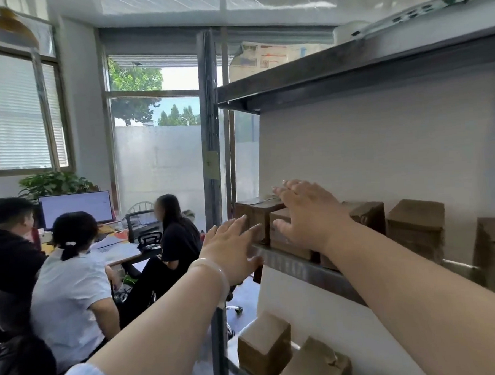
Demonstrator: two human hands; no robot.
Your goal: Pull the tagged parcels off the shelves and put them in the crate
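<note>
1. A metal rack point(349, 67) fills the right side. Its grey post point(209, 117) stands in the middle of the view, with a pale back panel point(382, 151) behind the shelves.
2. To the left is a glass door point(159, 163) with trees beyond it, and farther left a window point(16, 113) with blinds.
3. Three people point(70, 282) sit at a desk point(123, 254) at lower left, facing away. A monitor point(75, 207) is lit there, with a plant point(54, 183) behind it.
4. Brown cardboard parcels point(414, 224) stand in a row on the middle shelf point(296, 266). Two more point(263, 350) sit on the shelf below.
5. At the left end of that row, a front parcel point(286, 242) stands at the shelf edge, with a rear parcel point(254, 212) just behind and to its left.
6. The right hand point(308, 215) is spread over the front parcel, fingers straight and apart above its top and thumb down by its front face. The blur hides whether it touches.
7. The left hand point(232, 245) is flat too, fingers apart. Its fingertips reach the rear parcel's left side and its thumb lies by the shelf edge.
8. A pale bracelet point(213, 270) circles the left wrist.
</note>
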